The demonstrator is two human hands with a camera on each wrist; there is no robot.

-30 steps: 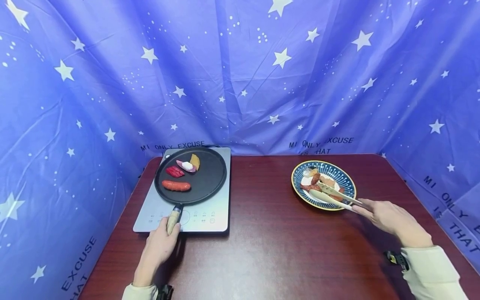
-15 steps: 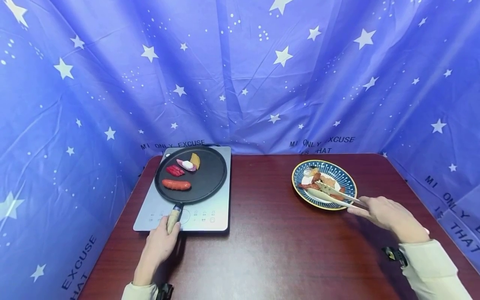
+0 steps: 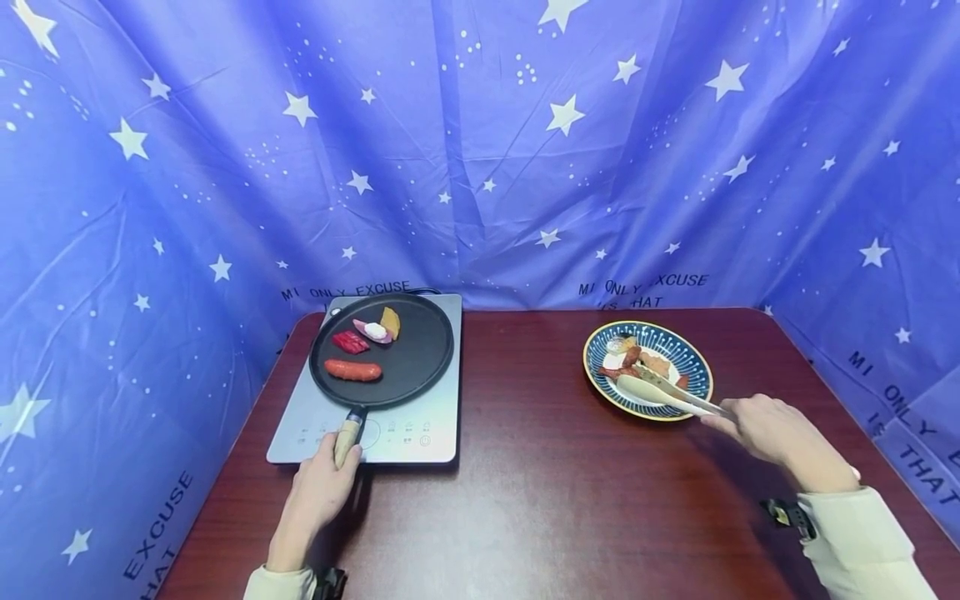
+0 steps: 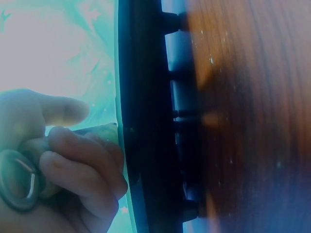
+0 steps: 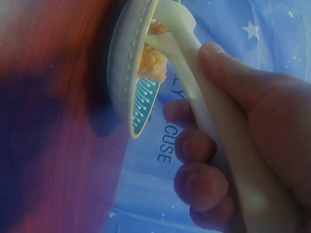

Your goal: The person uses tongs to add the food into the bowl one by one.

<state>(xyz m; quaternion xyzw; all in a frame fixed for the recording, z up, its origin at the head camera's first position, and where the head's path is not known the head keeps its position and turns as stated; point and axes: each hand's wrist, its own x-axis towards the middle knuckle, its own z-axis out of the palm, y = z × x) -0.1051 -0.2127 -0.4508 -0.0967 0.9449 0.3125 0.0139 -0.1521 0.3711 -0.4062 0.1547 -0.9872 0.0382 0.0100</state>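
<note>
My left hand (image 3: 321, 490) grips the wooden-looking handle (image 3: 347, 442) of a round black frying pan (image 3: 416, 358). The pan sits on a silver induction cooktop (image 3: 438, 437) and carries a red sausage (image 3: 352, 370), a red chunk (image 3: 350, 342), a purple-and-white piece (image 3: 374, 331) and a yellow wedge (image 3: 391, 322). In my right hand (image 3: 776, 433) is a pair of pale tongs (image 5: 218, 116), fingers and thumb wrapped round its arms. The tong heads are inside a blue-patterned plate (image 3: 693, 367), among several food pieces (image 3: 655, 362). Whether they pinch a piece cannot be made out.
A dark red-brown wooden table (image 3: 517, 467) lies beneath everything, and its surface separates the cooktop from the plate. Close behind and at both sides hangs a blue curtain (image 3: 510, 208) with white stars.
The tong heads in the plate have drawn closer together, and the right hand has shifted slightly. My left hand and the pan look the same.
</note>
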